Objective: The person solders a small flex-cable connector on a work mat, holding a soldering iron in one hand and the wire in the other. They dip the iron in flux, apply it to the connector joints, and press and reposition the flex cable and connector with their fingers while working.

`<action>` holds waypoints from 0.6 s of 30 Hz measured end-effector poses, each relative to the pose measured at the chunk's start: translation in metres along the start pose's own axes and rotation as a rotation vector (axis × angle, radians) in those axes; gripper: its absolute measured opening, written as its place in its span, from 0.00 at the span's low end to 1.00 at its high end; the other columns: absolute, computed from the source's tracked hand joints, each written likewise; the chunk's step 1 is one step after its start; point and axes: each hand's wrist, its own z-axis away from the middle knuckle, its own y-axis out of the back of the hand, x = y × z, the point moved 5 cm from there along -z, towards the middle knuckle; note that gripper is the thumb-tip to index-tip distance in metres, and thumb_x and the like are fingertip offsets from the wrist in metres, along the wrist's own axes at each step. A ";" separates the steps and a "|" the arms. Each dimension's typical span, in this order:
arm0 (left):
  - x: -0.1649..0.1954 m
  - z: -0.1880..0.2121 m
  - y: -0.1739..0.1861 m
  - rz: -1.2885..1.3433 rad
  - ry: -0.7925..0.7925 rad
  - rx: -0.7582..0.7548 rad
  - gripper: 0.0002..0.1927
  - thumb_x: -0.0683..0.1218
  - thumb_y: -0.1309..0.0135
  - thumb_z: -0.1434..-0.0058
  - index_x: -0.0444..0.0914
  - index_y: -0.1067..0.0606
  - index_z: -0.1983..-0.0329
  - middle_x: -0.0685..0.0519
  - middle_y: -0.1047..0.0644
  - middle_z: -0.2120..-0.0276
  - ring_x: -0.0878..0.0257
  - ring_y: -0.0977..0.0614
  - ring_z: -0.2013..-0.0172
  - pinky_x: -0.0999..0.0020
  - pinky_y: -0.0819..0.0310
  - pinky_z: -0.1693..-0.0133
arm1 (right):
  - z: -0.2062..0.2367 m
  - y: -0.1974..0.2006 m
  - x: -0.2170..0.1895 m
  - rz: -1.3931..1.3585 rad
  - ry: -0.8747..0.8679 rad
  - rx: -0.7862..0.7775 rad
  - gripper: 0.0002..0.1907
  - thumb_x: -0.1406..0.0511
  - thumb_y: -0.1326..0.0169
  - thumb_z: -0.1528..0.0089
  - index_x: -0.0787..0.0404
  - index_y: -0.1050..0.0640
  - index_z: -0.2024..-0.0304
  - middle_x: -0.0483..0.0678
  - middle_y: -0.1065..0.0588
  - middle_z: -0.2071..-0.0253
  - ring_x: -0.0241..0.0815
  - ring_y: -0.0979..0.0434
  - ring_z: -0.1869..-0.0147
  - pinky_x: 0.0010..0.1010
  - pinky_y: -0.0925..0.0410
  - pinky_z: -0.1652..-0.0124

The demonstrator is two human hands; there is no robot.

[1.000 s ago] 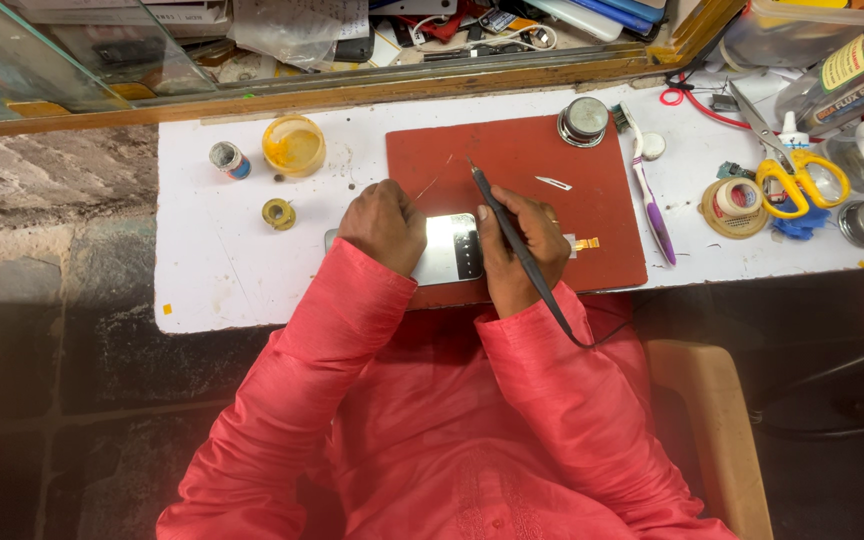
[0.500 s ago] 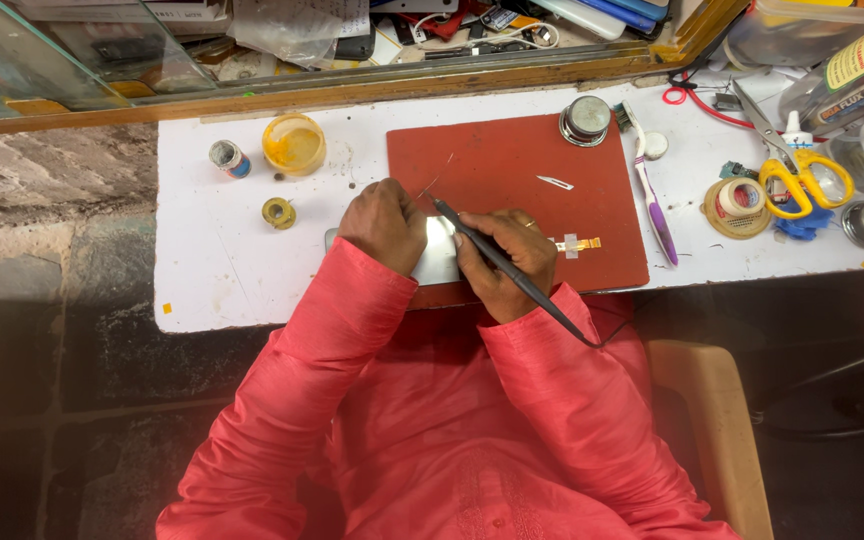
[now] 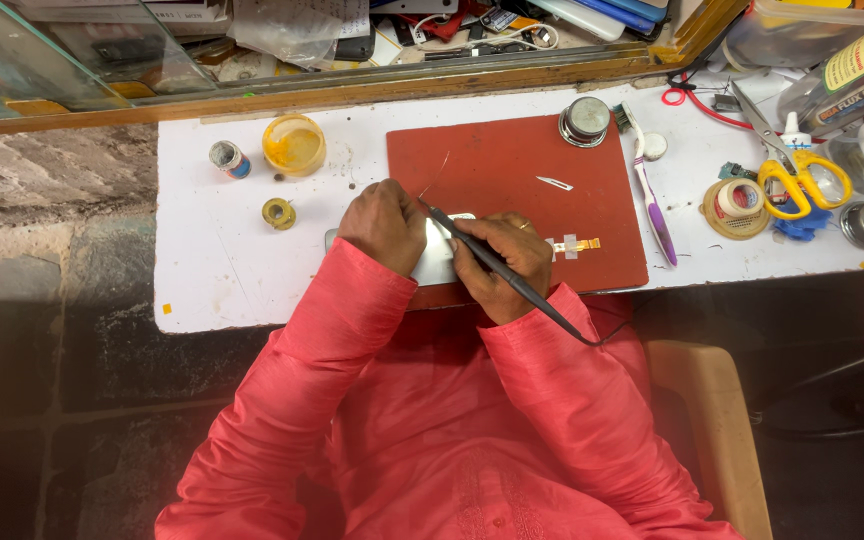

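My left hand (image 3: 384, 226) rests on a silver phone-like device (image 3: 434, 258) lying at the near edge of a red mat (image 3: 512, 165), holding it down. In my right hand (image 3: 505, 262) is a slim black corded tool (image 3: 497, 265), a soldering iron by its look. Its tip points up and left, close to my left fingers. A thin wire (image 3: 436, 175) rises from the tip area over the mat. Most of the device is hidden under both hands.
On the white bench (image 3: 212, 260) stand a yellow pot (image 3: 293, 143), a small jar (image 3: 227, 158) and a wire spool (image 3: 277, 213). A round tin (image 3: 584, 120), toothbrush (image 3: 650, 195), tape roll (image 3: 733, 203) and yellow scissors (image 3: 794, 178) lie to the right. A small gold flex part (image 3: 574, 245) lies on the mat.
My right hand has swung the tool from nearly upright to a low slant, tip moving left toward my left hand. The hands closed over the device, hiding more of it.
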 end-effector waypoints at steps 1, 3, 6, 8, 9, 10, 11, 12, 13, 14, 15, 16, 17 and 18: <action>0.000 0.000 0.000 -0.004 -0.005 0.007 0.09 0.43 0.43 0.40 0.34 0.27 0.71 0.42 0.22 0.70 0.47 0.20 0.69 0.53 0.25 0.65 | 0.001 0.000 0.000 -0.001 -0.007 -0.001 0.09 0.72 0.35 0.44 0.62 0.16 0.60 0.46 0.19 0.69 0.39 0.20 0.65 0.29 0.28 0.60; -0.001 0.003 0.000 -0.002 -0.004 0.007 0.08 0.43 0.44 0.40 0.34 0.27 0.71 0.42 0.22 0.70 0.47 0.20 0.69 0.53 0.25 0.65 | 0.003 0.002 -0.002 0.000 -0.015 0.001 0.09 0.72 0.35 0.43 0.62 0.16 0.60 0.46 0.19 0.69 0.39 0.20 0.65 0.29 0.28 0.61; -0.002 0.008 0.001 0.007 -0.005 0.010 0.07 0.42 0.44 0.41 0.34 0.27 0.72 0.42 0.22 0.71 0.46 0.20 0.69 0.53 0.25 0.64 | 0.005 0.003 -0.004 0.005 -0.025 0.005 0.09 0.72 0.35 0.43 0.62 0.16 0.59 0.46 0.19 0.69 0.39 0.20 0.65 0.28 0.28 0.62; 0.000 0.006 0.001 0.003 -0.030 0.038 0.06 0.41 0.44 0.42 0.34 0.27 0.72 0.42 0.21 0.71 0.45 0.20 0.69 0.52 0.25 0.64 | 0.004 0.002 -0.002 0.010 -0.043 0.000 0.09 0.72 0.35 0.43 0.62 0.16 0.59 0.47 0.19 0.70 0.40 0.21 0.66 0.27 0.28 0.64; -0.001 0.004 0.001 -0.002 -0.033 0.043 0.06 0.41 0.45 0.42 0.34 0.27 0.71 0.42 0.21 0.71 0.45 0.20 0.69 0.52 0.25 0.65 | 0.002 0.001 -0.002 0.016 -0.029 0.004 0.10 0.72 0.35 0.43 0.62 0.16 0.59 0.47 0.19 0.70 0.40 0.20 0.65 0.28 0.28 0.63; 0.000 0.003 0.002 -0.008 -0.035 0.047 0.05 0.40 0.45 0.43 0.34 0.27 0.71 0.42 0.21 0.70 0.45 0.20 0.69 0.52 0.25 0.65 | 0.001 0.001 -0.002 0.022 -0.015 0.009 0.10 0.72 0.35 0.43 0.62 0.16 0.59 0.46 0.19 0.69 0.40 0.20 0.65 0.29 0.28 0.61; -0.003 -0.001 0.003 -0.014 -0.038 0.053 0.04 0.40 0.45 0.43 0.33 0.27 0.71 0.41 0.21 0.70 0.45 0.20 0.69 0.53 0.25 0.65 | -0.002 -0.002 -0.002 0.027 0.000 0.014 0.10 0.72 0.35 0.43 0.62 0.16 0.59 0.46 0.19 0.69 0.39 0.20 0.65 0.30 0.28 0.60; -0.003 -0.001 0.004 -0.013 -0.029 0.042 0.04 0.40 0.46 0.43 0.34 0.27 0.71 0.42 0.21 0.70 0.46 0.20 0.69 0.53 0.25 0.65 | -0.002 -0.002 -0.001 0.030 -0.010 0.013 0.10 0.72 0.35 0.43 0.62 0.16 0.59 0.46 0.20 0.69 0.40 0.20 0.65 0.29 0.28 0.61; -0.005 -0.005 0.005 -0.012 -0.019 0.030 0.04 0.40 0.46 0.43 0.34 0.27 0.71 0.42 0.21 0.70 0.46 0.19 0.69 0.53 0.24 0.65 | -0.004 -0.005 0.001 0.033 -0.020 0.011 0.10 0.72 0.35 0.43 0.62 0.16 0.59 0.47 0.20 0.69 0.40 0.21 0.65 0.29 0.28 0.62; -0.007 -0.006 0.005 -0.011 -0.010 0.020 0.04 0.40 0.46 0.43 0.34 0.27 0.71 0.42 0.21 0.70 0.46 0.19 0.69 0.54 0.24 0.65 | -0.004 -0.007 0.001 0.036 -0.029 0.010 0.10 0.72 0.35 0.44 0.62 0.16 0.59 0.47 0.20 0.70 0.40 0.21 0.66 0.29 0.28 0.63; -0.008 -0.007 0.005 -0.012 -0.004 0.007 0.04 0.40 0.46 0.43 0.34 0.27 0.71 0.42 0.21 0.70 0.47 0.19 0.69 0.54 0.24 0.64 | -0.005 -0.008 0.002 0.028 -0.019 0.018 0.10 0.72 0.35 0.43 0.62 0.17 0.59 0.47 0.19 0.69 0.40 0.21 0.65 0.28 0.28 0.62; -0.009 -0.008 0.005 -0.014 0.001 -0.005 0.04 0.40 0.46 0.43 0.34 0.27 0.71 0.42 0.21 0.70 0.47 0.19 0.69 0.54 0.24 0.64 | -0.005 -0.009 0.002 0.019 -0.008 0.025 0.10 0.72 0.35 0.43 0.62 0.17 0.59 0.47 0.19 0.68 0.39 0.21 0.65 0.28 0.28 0.62; -0.009 -0.008 0.005 -0.016 0.007 -0.017 0.04 0.40 0.47 0.43 0.33 0.26 0.70 0.42 0.21 0.70 0.47 0.19 0.69 0.54 0.24 0.64 | -0.006 -0.009 0.002 0.011 0.002 0.033 0.10 0.72 0.35 0.42 0.62 0.17 0.58 0.47 0.19 0.68 0.39 0.20 0.64 0.28 0.27 0.61; -0.009 -0.009 0.005 -0.019 0.013 -0.022 0.04 0.40 0.47 0.43 0.34 0.26 0.70 0.42 0.21 0.70 0.47 0.19 0.69 0.54 0.23 0.64 | -0.006 -0.010 0.002 0.018 -0.007 0.031 0.10 0.72 0.35 0.43 0.62 0.17 0.59 0.47 0.20 0.69 0.39 0.21 0.65 0.28 0.28 0.62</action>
